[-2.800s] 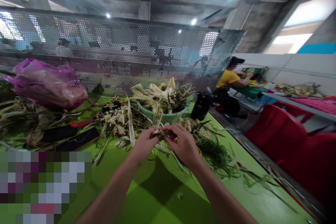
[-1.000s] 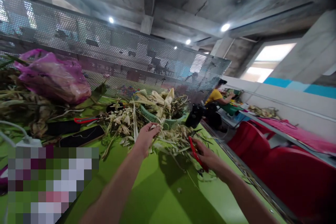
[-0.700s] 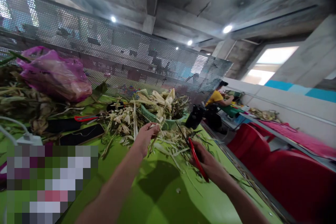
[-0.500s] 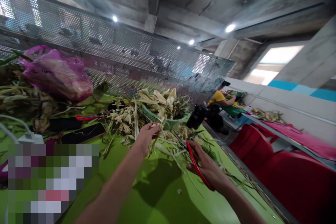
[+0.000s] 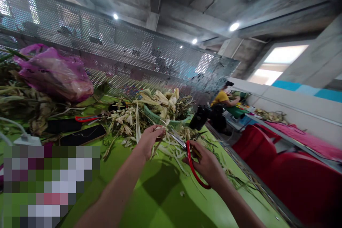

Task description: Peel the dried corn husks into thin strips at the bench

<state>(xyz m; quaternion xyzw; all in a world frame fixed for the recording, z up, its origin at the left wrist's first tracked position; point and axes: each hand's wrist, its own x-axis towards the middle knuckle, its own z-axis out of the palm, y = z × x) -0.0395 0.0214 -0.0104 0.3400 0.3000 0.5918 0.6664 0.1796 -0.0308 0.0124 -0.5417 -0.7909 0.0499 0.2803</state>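
Red-handled scissors [image 5: 191, 162] are in my right hand [image 5: 207, 165], its fingers wrapped round the handles. Their blades point up and left, with the tips close to my left hand [image 5: 151, 139]. That hand is closed in a pinch on a pale piece of dried husk [image 5: 159, 128]; part of it is hidden by the fingers. Just beyond stands a green plastic basket [image 5: 153, 115], heaped with dried husks [image 5: 162, 99]. Loose husk strips and clippings [image 5: 171, 151] lie on the green table [image 5: 165, 199] under and around both hands.
At the left are a pink plastic bag [image 5: 56, 74], a phone [image 5: 83, 136], a red utility knife [image 5: 88, 118] and a white charger [image 5: 29, 139]. Black camera-like gear [image 5: 200, 115] stands right of the basket. A perforated metal screen [image 5: 120, 53] runs behind. Red chairs [image 5: 296, 181] and a seated person [image 5: 223, 98] are at the right.
My right hand has brought the scissors slightly up and left, so the blade tips are nearer my left hand. My left hand keeps its pinch and has barely shifted.
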